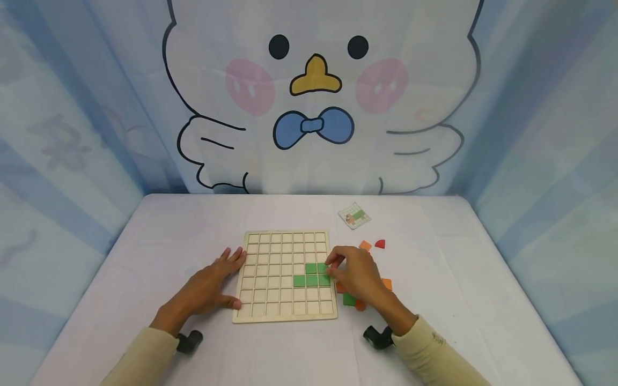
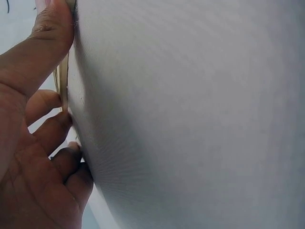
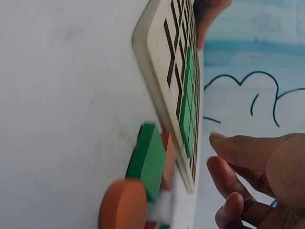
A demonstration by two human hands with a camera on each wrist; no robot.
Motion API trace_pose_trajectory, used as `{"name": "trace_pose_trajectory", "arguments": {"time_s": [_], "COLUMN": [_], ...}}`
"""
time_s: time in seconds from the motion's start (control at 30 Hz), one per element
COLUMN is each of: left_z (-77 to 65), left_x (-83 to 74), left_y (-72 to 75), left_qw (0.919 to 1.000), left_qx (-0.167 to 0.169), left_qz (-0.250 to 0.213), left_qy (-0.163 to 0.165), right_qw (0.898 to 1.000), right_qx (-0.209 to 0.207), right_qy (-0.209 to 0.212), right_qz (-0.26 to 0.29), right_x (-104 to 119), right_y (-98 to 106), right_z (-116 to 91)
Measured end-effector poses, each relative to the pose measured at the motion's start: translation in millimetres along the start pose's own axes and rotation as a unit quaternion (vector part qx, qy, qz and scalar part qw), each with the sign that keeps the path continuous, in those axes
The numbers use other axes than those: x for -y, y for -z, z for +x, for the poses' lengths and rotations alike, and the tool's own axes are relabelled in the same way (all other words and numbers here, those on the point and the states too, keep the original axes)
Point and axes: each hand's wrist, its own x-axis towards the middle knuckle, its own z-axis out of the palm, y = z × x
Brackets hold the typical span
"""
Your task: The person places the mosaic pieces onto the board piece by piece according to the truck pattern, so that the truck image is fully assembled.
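So, the left hand (image 1: 206,288) rests, fingers spread wide, against the left edge of the wooden grid board (image 1: 272,295), probably to steady it on the table (image 1: 415,225). The right hand (image 1: 358,274) has a narrow, empty-looking gap between its fingers near the green squares (image 1: 311,280), with loose pieces (image 1: 348,299) right by the board, presumably for easy reach.

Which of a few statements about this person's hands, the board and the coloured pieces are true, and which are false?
1. The left hand is at the board's left edge, the right hand at its right. True.
2. Every space on the board is filled. False: green squares fill only a few, towards the right.
3. A small card lies past the board's far right corner. True.
4. All the loose pieces are green. False: a red piece and orange pieces show too.
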Motion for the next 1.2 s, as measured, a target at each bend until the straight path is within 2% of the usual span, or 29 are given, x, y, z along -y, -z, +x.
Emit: {"name": "trace_pose_trajectory", "arguments": {"time_s": [0.53, 0.87, 1.2], "left_z": [0.6, 0.3, 0.9], "left_x": [2.4, 2.7, 3.2], "left_y": [0.2, -0.6, -1.7], "left_qw": [1.0, 0.9999, 1.0], "left_qx": [0.001, -0.003, 0.0], "left_qz": [-0.002, -0.002, -0.002], "left_qy": [-0.004, -0.01, -0.002], "right_qw": [0.997, 0.996, 0.997], "right_qx": [-0.002, 0.026, 0.041], "right_qy": [-0.06, -0.056, -0.029], "right_qz": [-0.038, -0.061, -0.056], "right_x": [-40.8, -50.8, -47.1], "right_y": [35.0, 38.8, 32.3], "right_z": [-12.4, -16.2, -12.3]}}
